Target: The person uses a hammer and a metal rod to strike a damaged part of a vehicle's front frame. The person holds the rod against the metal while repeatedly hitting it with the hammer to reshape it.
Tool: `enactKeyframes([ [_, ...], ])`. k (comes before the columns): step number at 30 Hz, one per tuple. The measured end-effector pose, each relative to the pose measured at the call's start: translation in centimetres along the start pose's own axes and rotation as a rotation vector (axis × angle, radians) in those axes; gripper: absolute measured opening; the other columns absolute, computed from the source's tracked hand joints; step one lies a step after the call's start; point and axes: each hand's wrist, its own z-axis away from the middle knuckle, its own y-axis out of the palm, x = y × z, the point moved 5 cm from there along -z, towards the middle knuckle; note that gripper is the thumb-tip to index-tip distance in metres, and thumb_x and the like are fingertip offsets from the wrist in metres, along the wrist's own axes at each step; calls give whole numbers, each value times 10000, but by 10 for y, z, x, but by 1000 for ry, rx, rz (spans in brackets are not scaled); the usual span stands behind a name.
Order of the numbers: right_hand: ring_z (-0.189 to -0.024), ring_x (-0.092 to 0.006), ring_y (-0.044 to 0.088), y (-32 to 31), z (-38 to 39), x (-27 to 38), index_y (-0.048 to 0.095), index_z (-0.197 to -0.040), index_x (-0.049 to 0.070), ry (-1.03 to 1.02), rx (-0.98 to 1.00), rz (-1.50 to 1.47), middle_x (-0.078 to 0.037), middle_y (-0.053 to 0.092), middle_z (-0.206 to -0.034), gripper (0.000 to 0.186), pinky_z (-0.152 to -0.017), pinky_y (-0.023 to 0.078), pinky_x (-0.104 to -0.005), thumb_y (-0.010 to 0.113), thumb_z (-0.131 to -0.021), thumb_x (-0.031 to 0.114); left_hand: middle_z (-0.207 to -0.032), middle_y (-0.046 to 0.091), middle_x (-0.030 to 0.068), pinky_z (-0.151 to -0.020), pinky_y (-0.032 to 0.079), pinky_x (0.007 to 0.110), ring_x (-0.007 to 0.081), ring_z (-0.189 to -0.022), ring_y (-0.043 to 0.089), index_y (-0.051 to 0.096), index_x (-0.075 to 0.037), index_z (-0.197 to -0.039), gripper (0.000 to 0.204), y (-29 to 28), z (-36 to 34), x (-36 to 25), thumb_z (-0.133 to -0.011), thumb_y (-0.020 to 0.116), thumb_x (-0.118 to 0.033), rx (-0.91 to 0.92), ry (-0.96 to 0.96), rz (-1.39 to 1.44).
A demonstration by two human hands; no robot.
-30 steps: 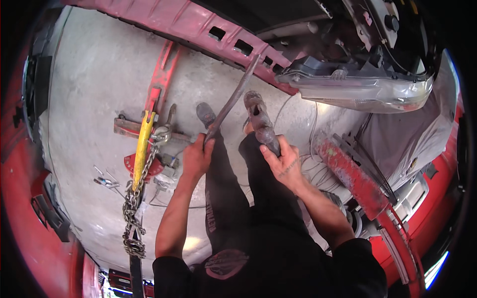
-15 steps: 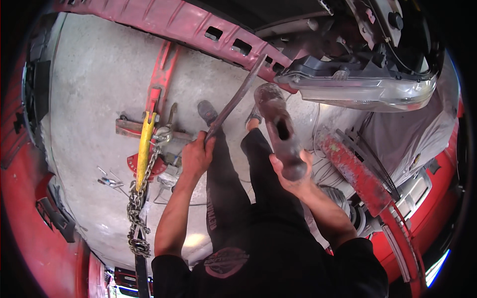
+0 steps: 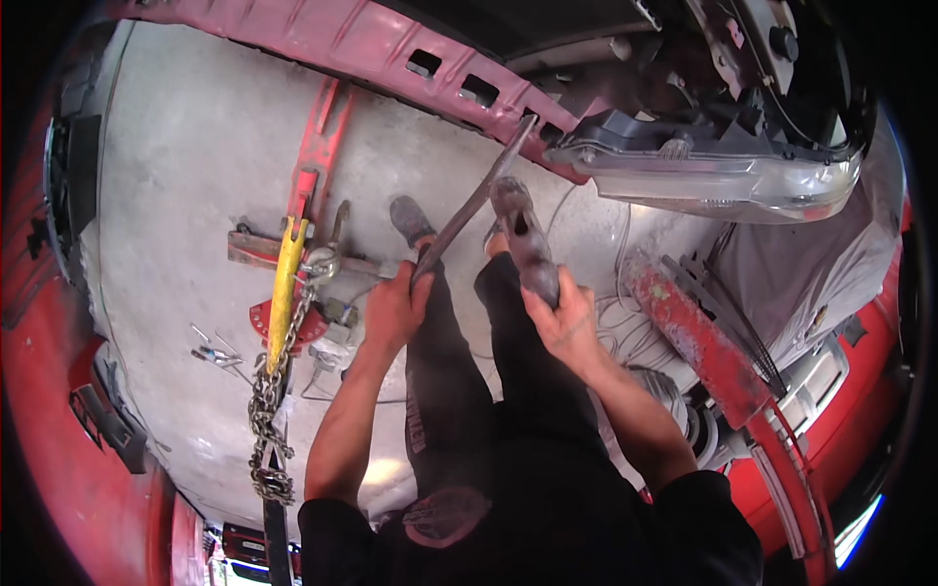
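Item: long steel bar (image 3: 476, 200), gripped at its lower end in our left hand (image 3: 394, 311), fingers closed round it; its tip rests beyond the fingers at the red body panel (image 3: 322, 39) beside the headlight (image 3: 718, 181). Right hand (image 3: 564, 320): fingers closed on a hammer (image 3: 525, 239). We judge: keep the bar steady, strike squarely.

Left hand (image 3: 393, 311) grips a long metal bar (image 3: 476, 202) at frame center, tip against the red car panel (image 3: 322, 34) above; right hand (image 3: 564, 320) clutches a hammer (image 3: 525, 239) just beside it.
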Motion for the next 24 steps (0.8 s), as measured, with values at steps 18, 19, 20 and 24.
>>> enactKeyframes([
  [18,-612,-400,679,-3,-22,1,576,-995,-24,-120,-36,140,-224,636,-678,279,-537,512,-429,743,-884,170,-675,650,244,-581,488,594,496,-660,645,566,-79,-1054,290,-2,-4,7,-1027,568,-368,-55,-8,-28],
  [19,-590,-423,656,6,-35,-17,569,-988,-30,124,56,153,-240,621,-658,278,-527,488,-436,710,-942,205,-670,649,243,-581,490,595,495,-655,645,569,-78,-1064,293,0,-7,8,-1025,569,-368,-51,15,-47],
  [20,-587,-423,658,3,-29,-7,571,-981,-32,134,35,91,-237,615,-644,271,-530,489,-436,703,-951,203,-665,648,243,-581,492,596,495,-649,645,572,-77,-1074,296,-4,-9,12,-1024,571,-368,-51,31,-68],
  [24,-609,-414,678,-8,-6,-9,589,-970,-28,120,21,82,-227,608,-621,257,-542,502,-427,724,-926,186,-677,653,245,-592,496,598,495,-658,647,572,-73,-1071,298,-8,3,4,-1020,576,-366,-52,29,5],
])
